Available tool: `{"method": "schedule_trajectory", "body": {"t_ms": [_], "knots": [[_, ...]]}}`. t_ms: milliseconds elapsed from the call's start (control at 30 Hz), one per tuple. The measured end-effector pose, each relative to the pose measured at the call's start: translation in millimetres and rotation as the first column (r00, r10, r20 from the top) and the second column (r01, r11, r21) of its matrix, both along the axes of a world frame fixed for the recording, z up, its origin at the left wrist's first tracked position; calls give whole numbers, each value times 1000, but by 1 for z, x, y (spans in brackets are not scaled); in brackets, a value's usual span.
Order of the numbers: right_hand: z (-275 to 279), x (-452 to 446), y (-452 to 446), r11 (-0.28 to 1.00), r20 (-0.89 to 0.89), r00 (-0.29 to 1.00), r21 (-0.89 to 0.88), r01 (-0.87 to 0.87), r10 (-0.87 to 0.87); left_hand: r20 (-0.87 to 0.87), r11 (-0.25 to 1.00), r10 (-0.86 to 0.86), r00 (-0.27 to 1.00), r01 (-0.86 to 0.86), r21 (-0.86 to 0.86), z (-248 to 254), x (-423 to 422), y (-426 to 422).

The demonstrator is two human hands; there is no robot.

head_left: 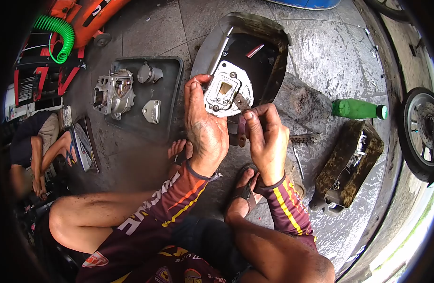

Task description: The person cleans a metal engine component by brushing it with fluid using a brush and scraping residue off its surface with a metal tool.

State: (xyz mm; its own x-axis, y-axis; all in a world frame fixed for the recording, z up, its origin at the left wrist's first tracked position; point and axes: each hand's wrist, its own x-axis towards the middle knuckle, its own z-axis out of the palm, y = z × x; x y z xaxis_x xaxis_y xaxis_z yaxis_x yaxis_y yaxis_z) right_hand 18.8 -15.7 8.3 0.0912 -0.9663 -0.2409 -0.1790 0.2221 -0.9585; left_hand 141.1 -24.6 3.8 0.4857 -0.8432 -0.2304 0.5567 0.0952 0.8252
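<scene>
My left hand (205, 132) is wrapped round the lower left edge of a pale metal engine part (228, 89) with a rectangular opening. Pinched in my right hand (269, 137) is a narrow, dirty reddish-brown tool (242, 123), its upper end against the part's lower right side. Both hands are above the near side of a large dark pan (279, 61), in which a small red and silver tool (254, 50) lies.
On the left, a black tray (174, 85) bears an engine casing (115, 94), a piston (149, 73) and a small plate (151, 112). A green bottle (358, 109), dark cloth (302, 101) and dirty metal bin (328, 174) are right. Another person (35, 141) sits far left.
</scene>
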Motion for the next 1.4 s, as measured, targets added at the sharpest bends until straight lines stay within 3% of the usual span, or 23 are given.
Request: {"method": "schedule_trajectory", "body": {"t_ms": [33,67,133,200,233,267,333,367,400,467,533,600,667,700,867,967,1000,1067,1100,1200,1267,1333,1400], "knots": [[-9,3,4,987,-16,1000,-161,-18,15,-3,1000,-1,1000,1,5,1,0,0],[-6,5,9,980,-44,998,-195,-44,36,-3,1000,-5,1000,5,6,2,-1,1],[-8,4,9,982,-56,997,-180,-60,50,-70,1000,-22,997,21,-17,3,-1,4],[-9,5,4,998,137,989,22,51,-54,-53,999,-25,998,23,-34,2,-1,3],[-5,5,4,998,131,990,17,56,-57,-51,1000,-13,999,12,-28,1,-2,2],[-3,6,8,993,3,1000,-115,-7,7,-49,1000,-4,999,3,-24,0,-3,1],[-6,11,15,976,2,998,-212,-56,58,-50,1000,-17,999,17,-4,3,-3,2],[-5,11,14,983,7,1000,-184,-5,7,-68,999,-21,997,19,-30,4,-4,1],[-3,6,10,999,22,999,29,29,-30,-86,998,-22,996,17,-53,5,-4,1],[-6,3,9,999,17,999,4,50,-50,-72,1000,-20,997,19,-25,4,-4,4],[-6,10,17,953,-39,999,-298,-45,35,-46,999,-28,999,29,18,3,-5,4],[-6,11,17,955,-31,998,-292,-55,48,-69,999,-50,996,51,17,3,-5,5],[-1,8,15,989,-25,1000,-146,-1,-3,-41,999,3,999,-1,48,2,-7,0],[-2,6,15,996,11,1000,-83,18,-17,-104,998,-54,993,49,-43,5,-5,1],[-10,7,10,986,50,996,-140,86,-80,-168,997,-44,985,33,-65,10,-2,-3],[6,1,-3,987,135,979,-12,158,-155,-576,984,-169,800,105,-143,3,9,0],[13,-3,-7,989,118,982,-2,146,-144,-575,984,-171,800,105,-146,3,10,0],[3,-9,-10,980,37,993,-158,119,-114,-645,953,-304,701,221,-209,3,11,0],[7,-10,-10,980,35,993,-159,118,-114,-735,962,-271,621,212,-175,3,13,-4],[13,-9,-10,994,12,999,-100,40,-39,-683,947,-305,663,288,-143,12,6,-8],[1,-8,-8,982,57,993,-155,110,-102,-702,947,-303,644,283,-149,10,5,-10],[5,-11,-14,982,103,988,-139,127,-114,-726,904,-420,545,318,-285,4,6,-11],[11,-18,-20,989,90,990,-100,113,-105,-667,877,-468,579,397,-270,4,8,-10]]}}
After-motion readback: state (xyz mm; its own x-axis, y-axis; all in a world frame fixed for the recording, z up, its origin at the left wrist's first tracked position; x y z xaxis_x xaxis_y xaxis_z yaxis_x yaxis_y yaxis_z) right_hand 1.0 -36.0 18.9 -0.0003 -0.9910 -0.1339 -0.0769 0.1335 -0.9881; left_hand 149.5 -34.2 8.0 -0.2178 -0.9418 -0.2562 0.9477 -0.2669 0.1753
